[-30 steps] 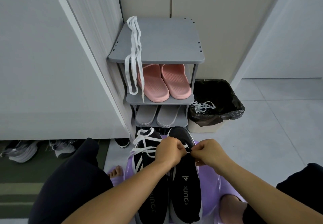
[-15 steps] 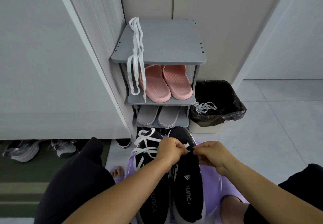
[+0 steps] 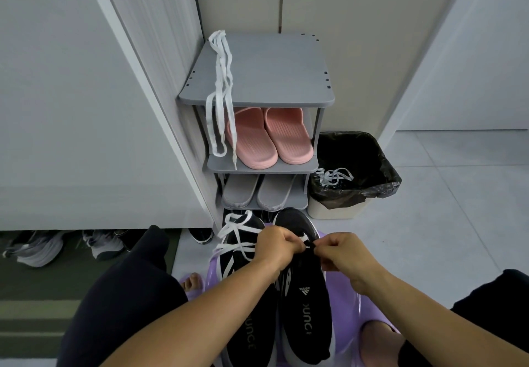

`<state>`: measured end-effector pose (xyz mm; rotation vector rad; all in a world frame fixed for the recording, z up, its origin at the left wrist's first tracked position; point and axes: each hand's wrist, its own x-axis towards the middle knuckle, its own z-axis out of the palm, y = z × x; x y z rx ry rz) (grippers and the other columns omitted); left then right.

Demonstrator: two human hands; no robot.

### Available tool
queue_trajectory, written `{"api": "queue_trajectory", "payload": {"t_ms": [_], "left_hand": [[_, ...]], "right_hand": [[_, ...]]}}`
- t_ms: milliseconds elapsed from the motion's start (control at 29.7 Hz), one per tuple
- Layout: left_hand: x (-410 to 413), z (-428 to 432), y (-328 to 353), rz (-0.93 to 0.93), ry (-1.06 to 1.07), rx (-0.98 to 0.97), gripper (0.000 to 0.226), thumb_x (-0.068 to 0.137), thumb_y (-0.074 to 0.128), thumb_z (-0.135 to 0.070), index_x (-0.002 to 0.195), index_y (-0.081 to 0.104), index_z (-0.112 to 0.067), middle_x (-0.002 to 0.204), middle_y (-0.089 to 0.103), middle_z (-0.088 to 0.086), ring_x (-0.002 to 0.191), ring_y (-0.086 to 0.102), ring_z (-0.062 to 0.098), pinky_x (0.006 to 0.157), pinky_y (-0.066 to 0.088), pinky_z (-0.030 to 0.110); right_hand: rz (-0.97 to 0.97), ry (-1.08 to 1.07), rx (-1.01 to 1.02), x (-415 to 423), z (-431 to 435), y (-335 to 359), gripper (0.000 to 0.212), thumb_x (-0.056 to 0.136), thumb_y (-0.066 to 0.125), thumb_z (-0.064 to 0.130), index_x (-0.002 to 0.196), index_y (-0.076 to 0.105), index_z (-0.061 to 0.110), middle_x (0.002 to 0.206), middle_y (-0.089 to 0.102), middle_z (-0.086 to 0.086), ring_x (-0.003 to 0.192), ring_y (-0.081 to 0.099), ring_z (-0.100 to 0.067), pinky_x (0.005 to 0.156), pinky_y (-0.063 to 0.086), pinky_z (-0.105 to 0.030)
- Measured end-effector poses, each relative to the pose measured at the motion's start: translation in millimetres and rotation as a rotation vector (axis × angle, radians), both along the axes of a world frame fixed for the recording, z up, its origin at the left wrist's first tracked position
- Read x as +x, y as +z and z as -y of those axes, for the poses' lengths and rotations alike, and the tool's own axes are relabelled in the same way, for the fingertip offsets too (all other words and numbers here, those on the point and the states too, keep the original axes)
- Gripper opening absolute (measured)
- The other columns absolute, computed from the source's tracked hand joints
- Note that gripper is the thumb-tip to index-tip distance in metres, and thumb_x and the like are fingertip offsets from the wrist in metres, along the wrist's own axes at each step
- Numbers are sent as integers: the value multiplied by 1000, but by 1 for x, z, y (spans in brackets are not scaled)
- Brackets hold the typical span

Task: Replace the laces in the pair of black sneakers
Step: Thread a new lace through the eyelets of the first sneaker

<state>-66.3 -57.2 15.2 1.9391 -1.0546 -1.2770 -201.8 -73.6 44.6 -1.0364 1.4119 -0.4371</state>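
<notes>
Hardly moved in the last second: still bent over the toe end of the right-hand sneaker, left hand and right hand almost knuckle to knuckle above its lowest eyelets. Drawn a touch apart, if anything, baring a short stretch of white lace between them. Most likely still threading the first rows on this shoe, not yet climbing toward the tongue. Judging by the left-hand sneaker just beside it, already crossed with new lacing over its front, roughly halfway through the pair. Both sneakers lying toes away, side by side on a purple plastic surface, close below the grey shoe rack. Left hand: fingers curled tight, thumb and forefinger pinching the lace over the shoe's middle line, forearm coming in from the lower left. Right hand: likewise curled, fingertips closed on the lace's other end against the dark upper, though too small to tell whether on the tip itself. Forearms converging in a shallow V, elbows out of view. Spare laces draped over the rack's top shelf, hanging down beside the pink slippers; discarded laces tangled on the rim of the black-lined bin. Next, probably, drawing the slack through evenly before crossing over.
</notes>
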Motion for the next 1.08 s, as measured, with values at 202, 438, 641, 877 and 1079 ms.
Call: {"api": "queue_trajectory", "payload": {"t_ms": [202,438,641,877,1079], "left_hand": [[0,0,1,76,-27,-38,6,76,71,-8,81,75,-8,86,72,7,85,67,18,82,53,26],[-4,0,1,295,-179,-96,8,78,68,-17,81,75,-12,88,72,5,87,66,21,84,51,34],[-1,0,2,427,-275,-117,14,82,62,-17,86,74,-13,94,71,5,91,64,22,84,49,35],[5,1,4,288,-253,-129,12,81,68,-15,88,74,-8,94,71,5,91,64,18,82,48,27],[5,-1,5,258,-239,-128,11,81,69,-16,88,74,-9,93,71,4,79,58,8,70,43,16]], "right_hand": [[-59,-7,-40,2,3,-3,19,79,57,-11,65,63,0,60,54,-11,50,47,-16,43,44,-16],[62,-157,-27,0,-7,-11,21,82,57,-10,69,65,4,63,59,-12,56,50,-17,48,46,-17],[34,-43,-78,2,-8,-12,15,86,60,1,73,67,1,67,58,-14,59,51,-18,52,48,-18],[54,-42,-65,-4,-1,-14,7,81,63,-8,82,66,-3,62,57,-8,53,51,-14,52,49,-15],[-117,160,-13,0,1,-10,24,77,74,20,68,59,4,62,47,-12,56,44,-18,55,43,-24]]}}
